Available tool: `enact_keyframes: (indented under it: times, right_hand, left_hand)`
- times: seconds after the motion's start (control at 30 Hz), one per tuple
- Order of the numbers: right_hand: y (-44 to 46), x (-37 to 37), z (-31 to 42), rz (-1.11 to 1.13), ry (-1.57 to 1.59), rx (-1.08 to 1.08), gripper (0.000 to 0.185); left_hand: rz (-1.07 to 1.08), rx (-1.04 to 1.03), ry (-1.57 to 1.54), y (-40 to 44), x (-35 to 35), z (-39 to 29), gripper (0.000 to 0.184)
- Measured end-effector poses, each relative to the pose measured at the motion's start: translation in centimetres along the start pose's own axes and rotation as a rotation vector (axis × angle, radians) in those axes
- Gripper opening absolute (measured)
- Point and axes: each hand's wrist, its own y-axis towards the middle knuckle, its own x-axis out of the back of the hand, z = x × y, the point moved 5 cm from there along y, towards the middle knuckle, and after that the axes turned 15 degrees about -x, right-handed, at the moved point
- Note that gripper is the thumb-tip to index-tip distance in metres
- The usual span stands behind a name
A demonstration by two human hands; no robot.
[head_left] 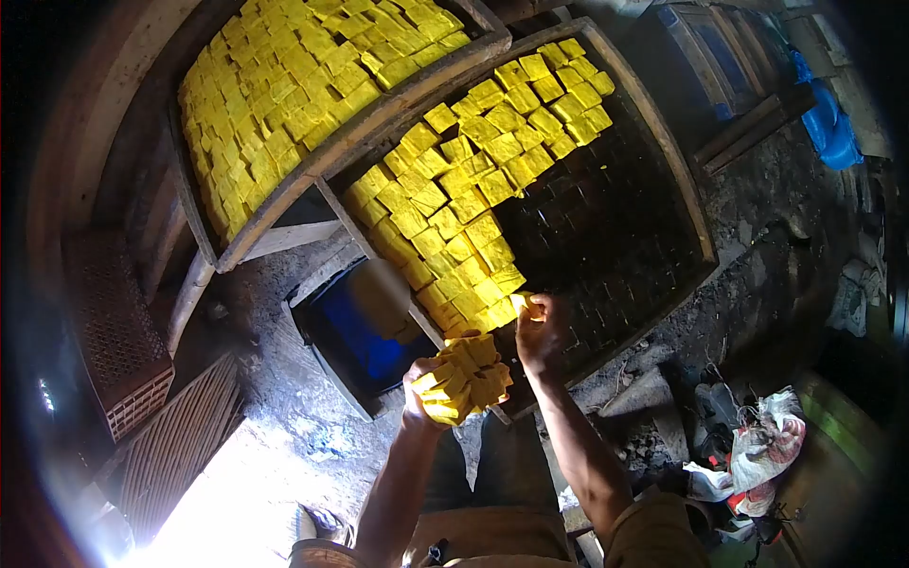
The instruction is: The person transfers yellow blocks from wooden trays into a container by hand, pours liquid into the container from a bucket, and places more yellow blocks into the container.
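Note:
A stack of yellow tofu pieces point(462, 381) rests in my left hand point(416, 388), whose fingers wrap round its side. My right hand point(539, 333) pinches a single tofu piece point(522, 302) at the near edge of the laid-out rows. Those rows of square yellow tofu point(447, 222) overlap one another on a dark woven tray point(606, 222) with a wooden frame. They cover its left and far parts, while the dark weave shows on the right. My left hand is just off the tray's near left corner.
A second wooden-framed tray point(322, 170), full of yellow tofu point(303, 90), stands beyond on the left. Below it is a dark-rimmed container with a blue inside point(355, 322). A perforated crate point(118, 331) is at far left. Plastic bags point(772, 440) lie at lower right.

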Motion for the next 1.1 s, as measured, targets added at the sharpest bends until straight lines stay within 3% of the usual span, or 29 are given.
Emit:
enact_keyframes:
  times: [0.07,0.13,0.23,0.3,0.37,0.43,0.5,0.57,0.6,0.63,0.7,0.73,0.83,0.87,0.9,0.97,1.03,1.1]
  right_hand:
    - [0.9,-0.2,-0.1,0.142,0.3,-0.109,0.027]
    - [1.8,-0.5,1.4,0.199,0.291,-0.101,0.028]
    - [2.9,-2.1,3.4,0.2,0.363,-0.035,0.029]
    - [2.4,-1.9,5.1,-0.147,-0.189,0.166,0.037]
    - [0.8,-3.5,3.7,-0.096,-0.19,0.186,0.041]
    - [0.7,-3.7,3.2,0.104,0.109,0.094,0.043]
    - [1.9,-2.7,3.2,0.215,0.176,0.059,0.048]
    - [3.0,-2.1,3.2,0.43,0.563,-0.211,0.052]
    - [3.5,-2.7,3.6,0.416,0.782,-0.217,0.044]
    - [4.3,-3.4,3.6,0.417,0.777,-0.217,0.044]
    - [6.4,-4.8,3.6,0.168,0.153,-0.051,0.035]
    - [6.6,-5.2,4.6,-0.05,-0.005,0.064,0.034]
    - [5.5,-6.1,5.3,-0.024,-0.13,0.074,0.04]
    - [4.4,-5.1,7.0,-0.115,-0.051,0.243,0.048]
    - [4.1,-4.9,7.0,-0.113,-0.052,0.249,0.048]
    - [3.8,-5.3,6.9,0.114,0.225,0.25,0.053]
    - [5.1,-5.2,5.5,0.313,0.541,-0.082,0.056]
    - [6.3,-6.2,4.8,0.424,0.946,-0.034,0.06]
  left_hand:
    - [-0.061,-0.06,0.434,-0.1,1.2,-1.1,0.066]
    - [-0.126,-0.099,0.734,-0.8,2.1,-1.9,0.066]
    - [-0.148,-0.123,0.55,-1.1,1.9,-1.7,0.063]
    - [-0.157,-0.13,0.448,-1.4,1.6,-1.7,0.062]
    - [-0.165,-0.137,0.4,-1.8,1.5,-1.7,0.06]
    - [-0.171,-0.143,0.371,-2.0,1.5,-1.8,0.058]
    - [-0.175,-0.144,0.351,-2.2,1.4,-1.8,0.057]
    - [-0.184,-0.142,0.33,-2.6,1.4,-1.8,0.055]
    - [-0.188,-0.143,0.323,-2.8,1.4,-1.7,0.054]
    - [-0.192,-0.139,0.314,-2.9,1.5,-1.7,0.054]
    - [-0.197,-0.14,0.294,-3.1,1.6,-1.5,0.052]
    - [-0.198,-0.14,0.288,-3.2,1.7,-1.6,0.051]
    - [-0.201,-0.143,0.27,-3.7,1.9,-1.8,0.049]
    - [-0.204,-0.144,0.262,-3.9,2.0,-1.9,0.048]
    - [-0.206,-0.148,0.253,-4.0,2.0,-1.9,0.047]
    - [-0.213,-0.157,0.245,-4.4,1.9,-2.1,0.045]
    - [-0.216,-0.17,0.244,-4.6,1.7,-2.4,0.044]
    - [-0.229,-0.179,0.236,-4.8,1.7,-2.4,0.042]
